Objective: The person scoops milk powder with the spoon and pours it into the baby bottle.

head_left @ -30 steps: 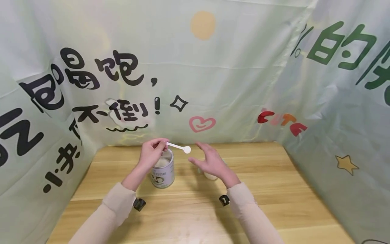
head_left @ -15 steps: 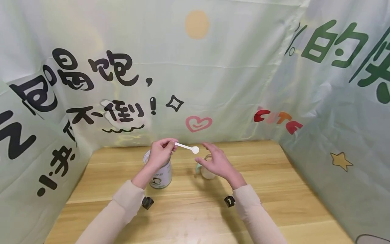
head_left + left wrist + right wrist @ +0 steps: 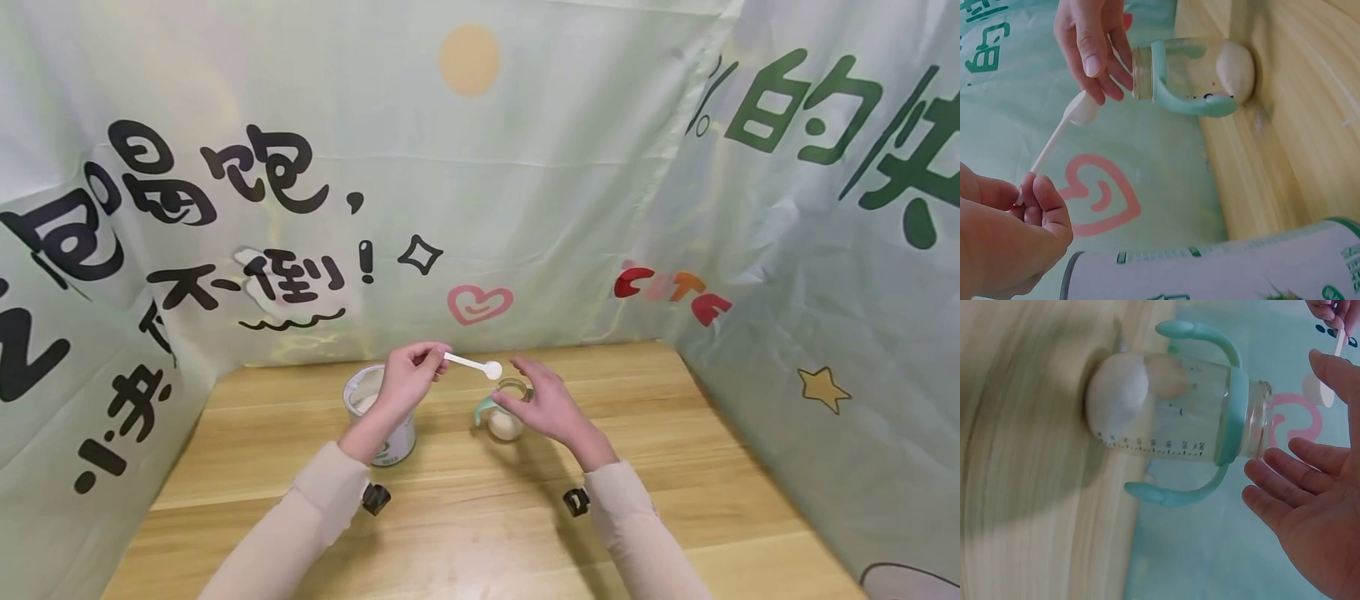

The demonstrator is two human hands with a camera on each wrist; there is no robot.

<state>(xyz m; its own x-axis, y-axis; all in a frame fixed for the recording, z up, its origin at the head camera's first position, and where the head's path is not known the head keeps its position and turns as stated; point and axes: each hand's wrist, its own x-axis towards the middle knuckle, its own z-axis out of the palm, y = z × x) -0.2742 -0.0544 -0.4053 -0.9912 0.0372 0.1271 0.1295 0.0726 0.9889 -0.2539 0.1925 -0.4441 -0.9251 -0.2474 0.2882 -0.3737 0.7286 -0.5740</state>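
Observation:
My left hand (image 3: 408, 385) pinches the handle end of a white measuring scoop (image 3: 471, 362), its bowl (image 3: 1082, 107) reaching toward the bottle's mouth. Below stands a clear baby bottle (image 3: 506, 423) with a mint-green collar and two side handles (image 3: 1179, 495); white powder (image 3: 1117, 394) lies in its bottom and the top is uncapped. Around the bottle's neck, my right hand (image 3: 551, 404) is held with fingers spread and relaxed, holding nothing; whether it touches the rim I cannot tell. Partly behind my left hand is an uncovered milk powder tin (image 3: 401, 442), with powder inside.
Both the bottle and the tin stand on a wooden table (image 3: 465, 517). Printed cloth walls (image 3: 570, 208) enclose its back and sides. A black wrist camera (image 3: 377, 499) hangs under my left sleeve, another wrist camera (image 3: 576, 502) under the right.
My left hand has carried the scoop rightward, away from over the tin and nearer the bottle. The right hand stays spread by the bottle, which shows more fully. The head view has shifted slightly right.

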